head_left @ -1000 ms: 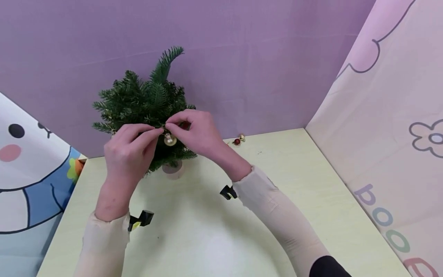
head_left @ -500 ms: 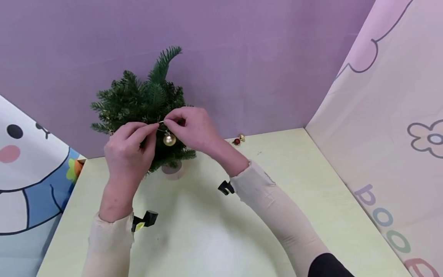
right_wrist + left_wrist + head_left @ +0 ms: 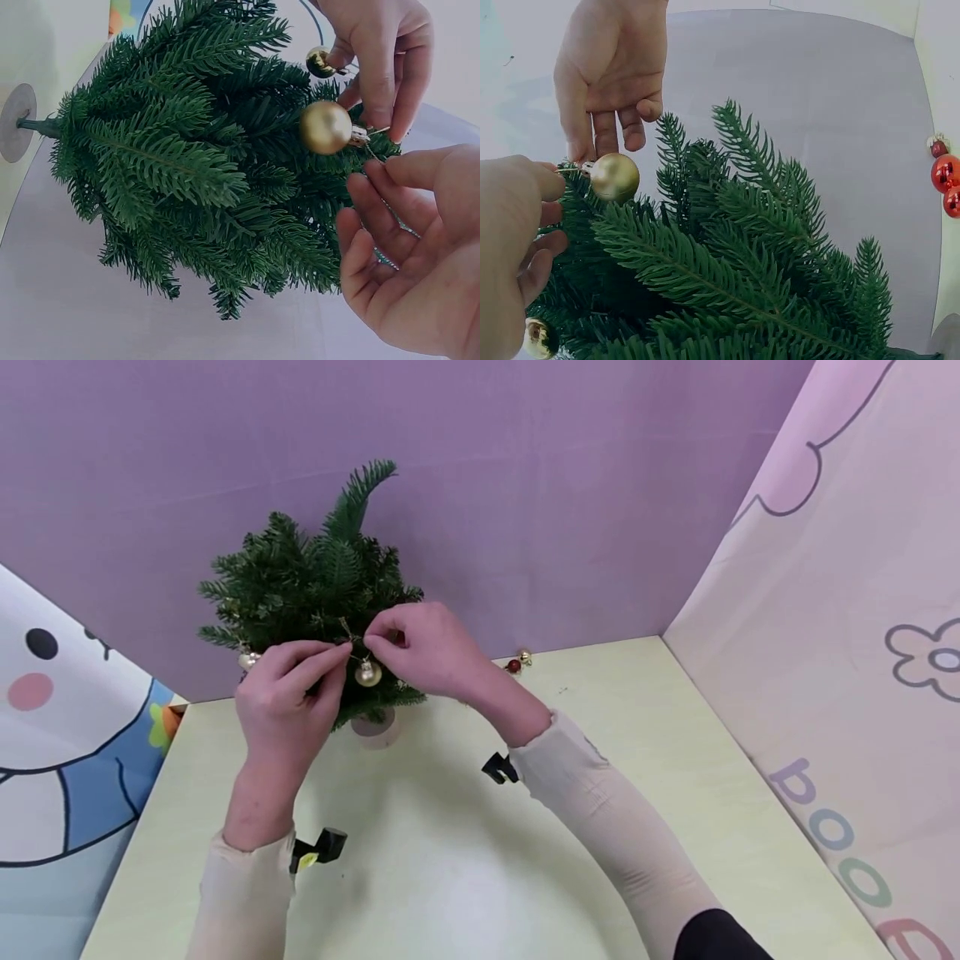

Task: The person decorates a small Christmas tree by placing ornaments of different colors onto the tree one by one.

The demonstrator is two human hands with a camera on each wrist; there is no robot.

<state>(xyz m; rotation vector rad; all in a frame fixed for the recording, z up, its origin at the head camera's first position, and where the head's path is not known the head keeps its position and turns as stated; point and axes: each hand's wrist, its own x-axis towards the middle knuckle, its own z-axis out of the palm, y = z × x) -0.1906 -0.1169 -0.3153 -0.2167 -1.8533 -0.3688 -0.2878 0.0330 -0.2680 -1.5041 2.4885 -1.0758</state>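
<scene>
A matte gold bauble (image 3: 367, 673) hangs by a thin gold string at the front of a small green Christmas tree (image 3: 300, 577). The left hand (image 3: 288, 702) pinches that string between thumb and index finger, just left of the bauble's cap. Close on the other side, the right hand (image 3: 427, 647) has thumb and index fingertips together on the string, as the right wrist view shows beside the bauble (image 3: 325, 127). Its other fingers curl loosely underneath. A shinier gold bauble (image 3: 321, 62) sits behind the left hand, among the branches.
The tree stands on a round pale base (image 3: 377, 739) on a light table (image 3: 465, 860). Red and gold baubles (image 3: 513, 667) lie at the table's back edge. A purple cloth wall (image 3: 562, 527) rises behind, with printed panels at both sides.
The string was stretched between both hands half a second ago. The right hand has since shifted slightly down and right, and the bauble hangs a little lower.
</scene>
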